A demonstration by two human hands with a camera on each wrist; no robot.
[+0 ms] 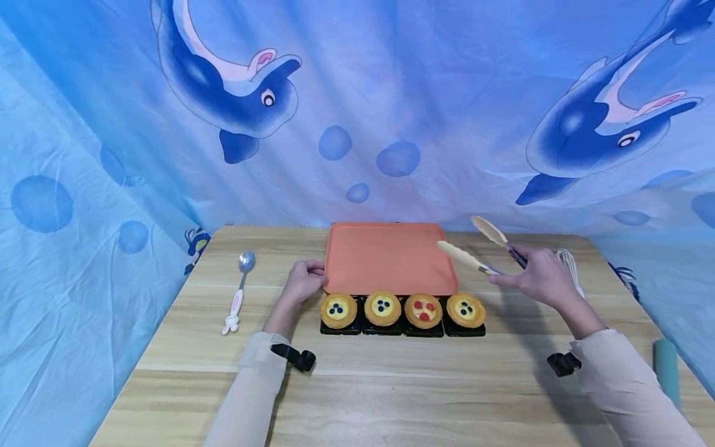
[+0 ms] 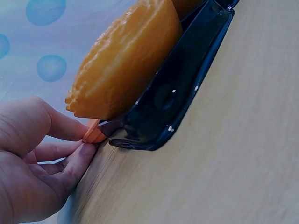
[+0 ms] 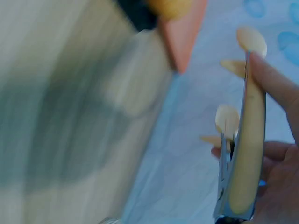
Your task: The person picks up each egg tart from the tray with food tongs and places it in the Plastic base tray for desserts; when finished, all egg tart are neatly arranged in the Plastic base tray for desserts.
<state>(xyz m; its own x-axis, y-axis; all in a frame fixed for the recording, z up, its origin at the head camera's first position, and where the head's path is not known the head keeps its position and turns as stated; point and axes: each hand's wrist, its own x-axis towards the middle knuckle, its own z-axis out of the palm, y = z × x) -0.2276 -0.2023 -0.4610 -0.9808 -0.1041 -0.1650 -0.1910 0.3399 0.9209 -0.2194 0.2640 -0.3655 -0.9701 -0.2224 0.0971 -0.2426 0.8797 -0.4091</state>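
My left hand [image 1: 304,280] pinches the left rim of an orange tray [image 1: 391,257] between thumb and fingers, as the left wrist view shows up close. Cream-tipped tongs [image 1: 462,255] are held in my right hand [image 1: 544,276], their two arms spread apart with nothing between them, above the table right of the tray. Along the tray's front edge stands a row of egg tarts in black plastic holders [image 1: 383,331]. Three, such as the leftmost tart [image 1: 338,311], carry dark blue berries; another tart [image 1: 423,311] carries red ones.
A spoon with a white rabbit handle [image 1: 238,298] lies on the wooden table [image 1: 357,397] at left. Behind my right hand is a coiled white cable [image 1: 568,267]. A teal roll [image 1: 666,370] lies at the right edge. A blue dolphin-print curtain [image 1: 463,93] hangs behind the table.
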